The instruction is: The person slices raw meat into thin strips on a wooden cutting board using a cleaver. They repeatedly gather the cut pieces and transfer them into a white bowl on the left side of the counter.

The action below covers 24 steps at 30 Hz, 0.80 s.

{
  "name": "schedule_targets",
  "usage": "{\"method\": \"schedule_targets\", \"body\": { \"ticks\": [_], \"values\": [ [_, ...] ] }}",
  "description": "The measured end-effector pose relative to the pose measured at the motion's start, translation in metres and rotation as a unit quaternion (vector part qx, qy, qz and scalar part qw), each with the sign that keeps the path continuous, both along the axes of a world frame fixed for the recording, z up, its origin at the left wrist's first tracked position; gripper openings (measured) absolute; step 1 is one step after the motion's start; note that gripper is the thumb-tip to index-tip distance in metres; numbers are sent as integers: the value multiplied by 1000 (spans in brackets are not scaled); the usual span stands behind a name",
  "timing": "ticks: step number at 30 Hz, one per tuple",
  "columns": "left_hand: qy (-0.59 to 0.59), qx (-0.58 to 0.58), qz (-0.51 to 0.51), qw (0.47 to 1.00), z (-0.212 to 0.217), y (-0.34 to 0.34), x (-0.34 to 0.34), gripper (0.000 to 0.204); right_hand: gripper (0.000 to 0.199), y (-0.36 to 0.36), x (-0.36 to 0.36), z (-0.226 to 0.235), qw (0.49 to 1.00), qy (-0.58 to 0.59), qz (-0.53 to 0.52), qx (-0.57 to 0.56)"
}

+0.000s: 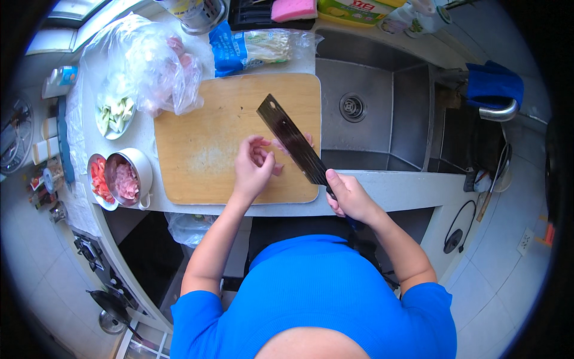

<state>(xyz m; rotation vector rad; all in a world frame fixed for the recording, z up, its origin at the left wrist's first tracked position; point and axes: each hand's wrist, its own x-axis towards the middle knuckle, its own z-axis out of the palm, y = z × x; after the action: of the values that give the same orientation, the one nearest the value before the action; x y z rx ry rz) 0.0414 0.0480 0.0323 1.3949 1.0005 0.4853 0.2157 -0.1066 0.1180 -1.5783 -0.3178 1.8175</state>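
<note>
My right hand [350, 196] is wrapped round the handle of a dark, broad-bladed cleaver [293, 140], held over the right part of a wooden cutting board [203, 149]. Its blade points up and to the left. Over the board, left of the blade, my left hand [254, 169] is open, its fingers loosely curled and apart. Beside those fingers are small pieces of pink raw meat [278, 146], partly hidden by the blade and hand. Another bit of meat [309, 139] shows past the blade's right edge.
Left of the board stand a metal cup of cut meat [145, 173], a dish of red pieces [95, 161] and a plate of pale green slices [113, 133]. Plastic bags [149, 66] overlap the board's far left corner. A packaged vegetable [263, 48] lies behind. The steel sink [371, 84] adjoins right.
</note>
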Motion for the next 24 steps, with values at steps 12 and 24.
{"method": "schedule_targets", "body": {
  "ticks": [12, 24],
  "values": [
    [-51, -306, 75, 948, 4, 18, 1, 22, 54, 0, 0, 0, 996, 64, -63, 22],
    [177, 333, -64, 924, 8, 4, 11, 13, 52, -2, -2, -28, 996, -28, -80, 3]
  ]
}}
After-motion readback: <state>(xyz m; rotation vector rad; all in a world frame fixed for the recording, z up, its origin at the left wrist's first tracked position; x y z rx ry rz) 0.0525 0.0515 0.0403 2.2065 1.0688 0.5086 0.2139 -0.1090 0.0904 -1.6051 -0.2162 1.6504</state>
